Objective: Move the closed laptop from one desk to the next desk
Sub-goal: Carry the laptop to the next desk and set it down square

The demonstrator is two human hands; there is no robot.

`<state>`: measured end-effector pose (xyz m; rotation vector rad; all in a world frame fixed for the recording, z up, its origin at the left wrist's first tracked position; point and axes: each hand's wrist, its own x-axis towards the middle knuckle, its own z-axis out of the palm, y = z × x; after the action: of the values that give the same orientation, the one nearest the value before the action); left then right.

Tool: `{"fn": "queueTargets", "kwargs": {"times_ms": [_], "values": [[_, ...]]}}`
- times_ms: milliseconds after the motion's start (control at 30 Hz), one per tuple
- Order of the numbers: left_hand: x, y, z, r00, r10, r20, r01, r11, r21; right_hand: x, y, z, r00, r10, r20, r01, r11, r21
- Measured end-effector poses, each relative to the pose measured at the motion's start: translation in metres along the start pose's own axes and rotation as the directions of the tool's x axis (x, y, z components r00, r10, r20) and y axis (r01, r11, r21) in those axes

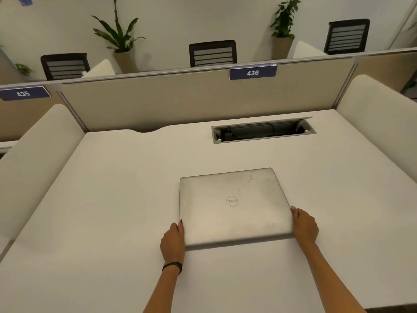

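Holding the closed silver metal laptop (234, 206) by its two sides, I have my left hand (172, 241) pressed against the left edge near the front corner and my right hand (304, 225) against the right edge near its front corner. Each grip is a half-closed clamp: thumbs ride along the top rim, and the fingers seem to curl under, though I can't see them from up here. A dark band sits on my left wrist (172, 267).

The laptop lies in the middle of the wide white surface (108, 199) marked by the blue sign reading 436 (253, 72), logo facing up, lid shut. Its near edge throws a thick shadow, so I judge that edge is tipped just off the surface while the far edge looks to be down; I can't say for sure it's clear. Behind it the long cable tray (264, 131) stands open, well apart from the laptop.

So this reads as the pick-up or the set-down, and I can't tell which from here. If it's the pick-up, the next move calls for an even lift with both hands, keeping the lid shut and level, then a turn past the cream side divider (38, 159) toward the neighbouring desk under the blue sign reading 435 (23, 93)
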<state>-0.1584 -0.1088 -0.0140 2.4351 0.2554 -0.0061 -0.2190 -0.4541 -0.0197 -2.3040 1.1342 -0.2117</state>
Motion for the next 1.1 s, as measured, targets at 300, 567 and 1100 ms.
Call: {"fn": "queueTargets", "kwargs": {"times_ms": [300, 567, 1100], "values": [[0.001, -0.005, 0.0, 1.0, 0.008, -0.009, -0.009, 0.999, -0.038, -0.005, 0.002, -0.003, 1.0, 0.009, 0.009, -0.009, 1.0, 0.005], [0.002, -0.008, -0.002, 1.0, -0.012, -0.021, 0.012, 0.999, -0.043, -0.011, 0.008, 0.002, 0.999, 0.029, 0.013, -0.029, 1.0, 0.004], [-0.009, 0.0, 0.0, 0.996, -0.039, -0.085, 0.041, 0.999, 0.028, -0.004, 0.016, 0.0, 0.996, -0.091, 0.009, 0.091, 0.996, -0.012]]}}
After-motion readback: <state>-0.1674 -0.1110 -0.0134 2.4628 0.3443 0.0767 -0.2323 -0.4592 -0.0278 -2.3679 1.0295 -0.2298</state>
